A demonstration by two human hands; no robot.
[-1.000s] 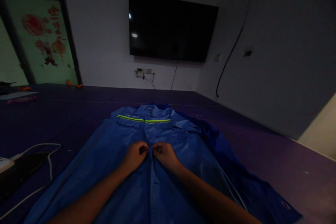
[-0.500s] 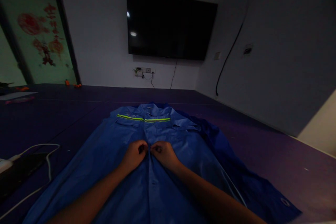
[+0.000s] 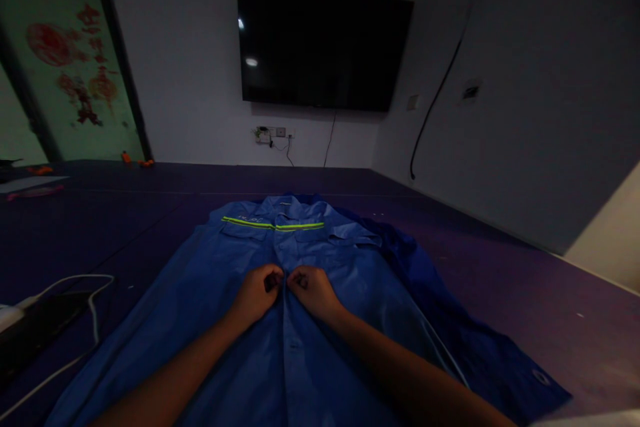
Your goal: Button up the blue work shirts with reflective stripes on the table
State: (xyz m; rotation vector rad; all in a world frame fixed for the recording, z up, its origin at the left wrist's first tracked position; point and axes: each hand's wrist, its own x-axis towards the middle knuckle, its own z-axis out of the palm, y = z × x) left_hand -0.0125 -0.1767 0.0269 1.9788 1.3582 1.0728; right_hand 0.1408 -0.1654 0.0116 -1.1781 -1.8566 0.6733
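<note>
A blue work shirt (image 3: 210,320) with a yellow-green reflective stripe (image 3: 273,224) across the chest lies spread out flat on a dark purple floor mat (image 3: 500,280), collar away from me. My left hand (image 3: 256,293) and my right hand (image 3: 311,290) meet at the shirt's front placket, just below the chest. Both hands are closed in a pinch on the two front edges of the shirt, fingertips almost touching. A button (image 3: 294,345) shows lower down on the placket, between my forearms.
A white cable (image 3: 85,293) and a dark flat device (image 3: 35,327) lie on the mat to the left. A black wall screen (image 3: 320,43) hangs ahead above wall sockets (image 3: 273,135). A black cable (image 3: 435,107) runs down the right wall. Small orange items (image 3: 133,160) sit by the door.
My hands have stayed pinched at the placket, drawing slightly closer together. The view has shifted a little; the shirt has not moved.
</note>
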